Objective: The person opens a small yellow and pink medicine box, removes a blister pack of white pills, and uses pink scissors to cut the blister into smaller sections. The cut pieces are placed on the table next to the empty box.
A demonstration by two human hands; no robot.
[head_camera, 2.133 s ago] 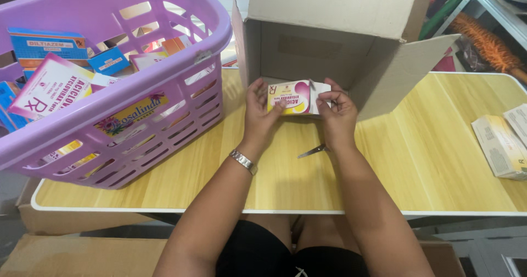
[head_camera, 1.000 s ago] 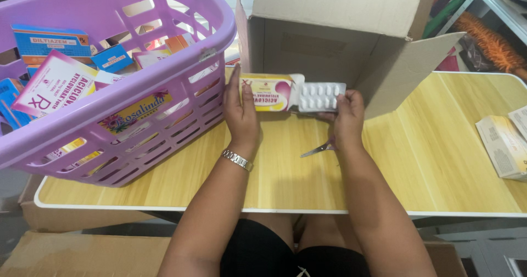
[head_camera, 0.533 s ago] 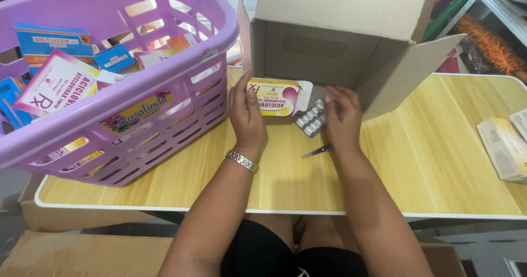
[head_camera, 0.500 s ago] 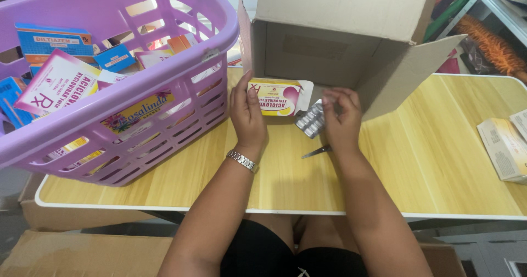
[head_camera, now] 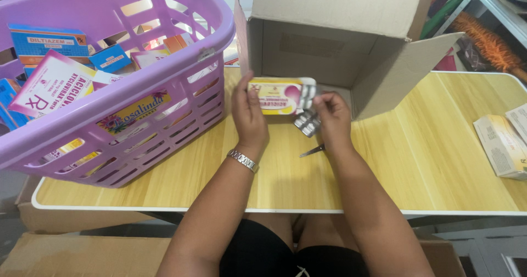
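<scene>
Head view: light wood tabletop (head_camera: 428,167) carries a lilac basket (head_camera: 137,90) of medicine boxes and an open carton (head_camera: 351,46). Left hand (head_camera: 248,115) grips a yellow-pink box (head_camera: 274,96); right hand (head_camera: 331,115) pinches a blister strip (head_camera: 307,124) beside it.

Pharmacy stockroom; medicine-filled basket (head_camera: 164,63), cardboard carton (head_camera: 340,13).

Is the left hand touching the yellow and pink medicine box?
Touching. The head view shows the left hand gripping the left end of the yellow and pink medicine box, fingers wrapped over its edge.
</scene>
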